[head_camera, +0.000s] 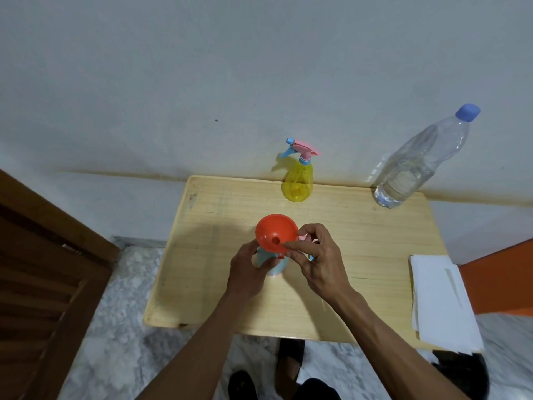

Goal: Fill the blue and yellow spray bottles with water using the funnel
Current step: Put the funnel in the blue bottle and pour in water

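Seating the orange funnel (pixel 275 232) in the blue bottle (pixel 272 262) at mid surface (pixel 375 255), the left hand (pixel 249 272) has its grip around the bottle body while the right hand (pixel 317 256) pinches the funnel rim. No water looks poured yet: the water bottle (pixel 415 163) stands capped, and the yellow bottle (pixel 298 180) keeps its sprayer on.

One wide head camera looks steeply down and forward from above the person, near the wooden table (pixel 375 255), facing the wall (pixel 202 82) behind it.
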Demonstrator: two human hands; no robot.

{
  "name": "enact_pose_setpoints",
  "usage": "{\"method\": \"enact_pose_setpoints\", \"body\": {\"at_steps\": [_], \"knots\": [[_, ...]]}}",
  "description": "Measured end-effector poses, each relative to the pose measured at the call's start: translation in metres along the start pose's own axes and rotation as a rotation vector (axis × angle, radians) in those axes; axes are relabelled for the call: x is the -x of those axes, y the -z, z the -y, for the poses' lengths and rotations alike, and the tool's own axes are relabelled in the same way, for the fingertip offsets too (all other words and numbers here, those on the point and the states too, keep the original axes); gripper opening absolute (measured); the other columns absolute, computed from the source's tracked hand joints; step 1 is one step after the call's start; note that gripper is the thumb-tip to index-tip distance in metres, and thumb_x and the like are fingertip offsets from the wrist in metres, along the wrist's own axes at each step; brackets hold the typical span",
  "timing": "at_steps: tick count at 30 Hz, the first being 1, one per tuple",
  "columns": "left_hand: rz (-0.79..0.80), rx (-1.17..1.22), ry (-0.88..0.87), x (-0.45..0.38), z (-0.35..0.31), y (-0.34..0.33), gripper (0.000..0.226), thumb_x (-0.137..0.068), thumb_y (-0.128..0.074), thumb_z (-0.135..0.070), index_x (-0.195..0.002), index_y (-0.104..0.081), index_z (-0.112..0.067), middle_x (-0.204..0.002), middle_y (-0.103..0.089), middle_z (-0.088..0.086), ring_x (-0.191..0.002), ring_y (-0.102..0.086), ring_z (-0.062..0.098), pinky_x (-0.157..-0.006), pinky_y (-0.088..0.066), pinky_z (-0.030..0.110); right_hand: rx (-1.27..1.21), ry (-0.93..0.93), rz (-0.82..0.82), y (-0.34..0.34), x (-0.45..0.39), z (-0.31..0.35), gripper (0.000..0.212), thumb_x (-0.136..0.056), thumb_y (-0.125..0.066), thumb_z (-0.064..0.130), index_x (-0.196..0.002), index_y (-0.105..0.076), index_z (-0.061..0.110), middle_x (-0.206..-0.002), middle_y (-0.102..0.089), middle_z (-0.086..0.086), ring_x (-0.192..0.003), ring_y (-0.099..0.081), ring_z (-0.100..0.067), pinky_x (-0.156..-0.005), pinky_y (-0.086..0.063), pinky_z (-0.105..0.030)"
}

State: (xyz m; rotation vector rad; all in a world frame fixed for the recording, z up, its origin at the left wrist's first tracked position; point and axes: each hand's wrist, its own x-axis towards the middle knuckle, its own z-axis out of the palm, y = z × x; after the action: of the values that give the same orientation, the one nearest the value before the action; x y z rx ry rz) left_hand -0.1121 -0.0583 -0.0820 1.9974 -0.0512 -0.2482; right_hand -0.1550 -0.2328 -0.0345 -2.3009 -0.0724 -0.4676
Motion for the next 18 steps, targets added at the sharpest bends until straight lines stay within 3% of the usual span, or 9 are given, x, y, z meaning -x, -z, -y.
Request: {"method": "enact_pose_setpoints", "body": {"at_steps": [10, 14, 18], "knots": [[0.012, -0.043, -0.005, 0.004, -0.008, 0.004, 0.053, -0.08, -0.081, -0.033, -0.127, -0.063, -0.018, -0.122, -0.065, 0.003, -0.111, -0.058, 0.016, -0.086, -0.04, 0.027, 0.018, -0.065, -0.026, 0.001, 0.006, 0.005, 0.027, -0.082, -0.083, 0.013, -0.107, -0.08, 0.022, -0.109, -0.057, 0.001, -0.096, -0.054, -0.012, -0.082, -0.035, -0.003], [0.027, -0.072, -0.011, 0.007, -0.009, 0.007, 0.071, -0.073, -0.082, -0.045, -0.134, -0.058, -0.019, -0.124, -0.063, -0.001, -0.112, -0.058, 0.015, -0.087, -0.043, 0.028, 0.008, -0.086, -0.072, 0.01, 0.008, 0.013, 0.034, -0.081, -0.082, 0.006, -0.113, -0.077, 0.017, -0.106, -0.055, 0.002, -0.091, -0.053, -0.007, -0.08, -0.039, -0.003], [-0.112, -0.102, 0.059, 0.025, -0.011, 0.006, 0.063, -0.071, -0.087, -0.023, -0.125, -0.057, -0.01, -0.119, -0.064, 0.006, -0.109, -0.06, 0.023, -0.084, -0.041, 0.026, -0.041, -0.191, -0.191, 0.028, 0.011, 0.022, 0.038, -0.08, -0.082, 0.001, -0.113, -0.076, 0.018, -0.102, -0.056, 0.002, -0.084, -0.058, 0.003, -0.071, -0.044, -0.005]]}}
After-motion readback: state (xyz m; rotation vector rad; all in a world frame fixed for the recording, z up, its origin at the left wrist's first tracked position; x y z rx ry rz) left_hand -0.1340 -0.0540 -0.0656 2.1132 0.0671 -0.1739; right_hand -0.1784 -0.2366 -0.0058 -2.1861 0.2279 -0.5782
